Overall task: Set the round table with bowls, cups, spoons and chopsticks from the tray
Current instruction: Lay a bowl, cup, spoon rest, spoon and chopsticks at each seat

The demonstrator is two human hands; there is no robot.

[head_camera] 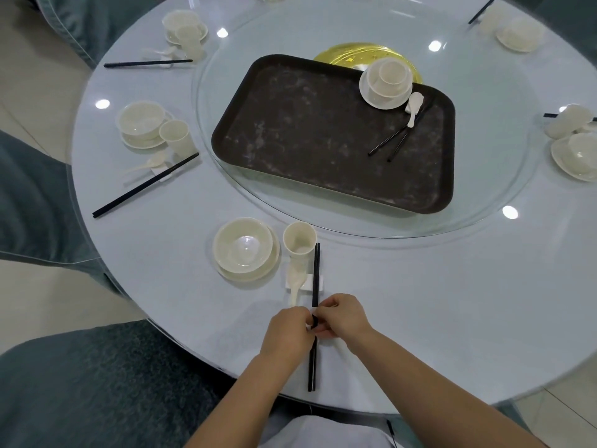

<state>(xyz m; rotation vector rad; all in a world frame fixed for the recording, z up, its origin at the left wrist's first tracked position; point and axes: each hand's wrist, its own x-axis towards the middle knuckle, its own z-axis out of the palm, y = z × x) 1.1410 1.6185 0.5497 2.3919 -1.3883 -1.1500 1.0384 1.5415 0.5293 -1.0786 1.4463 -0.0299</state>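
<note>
A pair of black chopsticks (316, 273) lies on the round table (420, 302) in front of me, its far end resting on a white rest (307, 282). My left hand (290, 331) and my right hand (342, 316) both pinch the chopsticks at their middle. A white spoon (295, 281) lies on the same rest. A cream cup (299, 239) stands just beyond it, and a cream bowl on a saucer (244, 246) sits to its left. The dark tray (323, 137) on the glass turntable holds one stacked bowl set (387, 82), a spoon (414, 106) and a pair of chopsticks (399, 137).
Laid place settings stand at the left (142, 124), far left (184, 27), far right (520, 33) and right (575, 150) of the table. A gold plate (349, 54) shows behind the tray. Teal-covered chairs (80, 383) surround the table.
</note>
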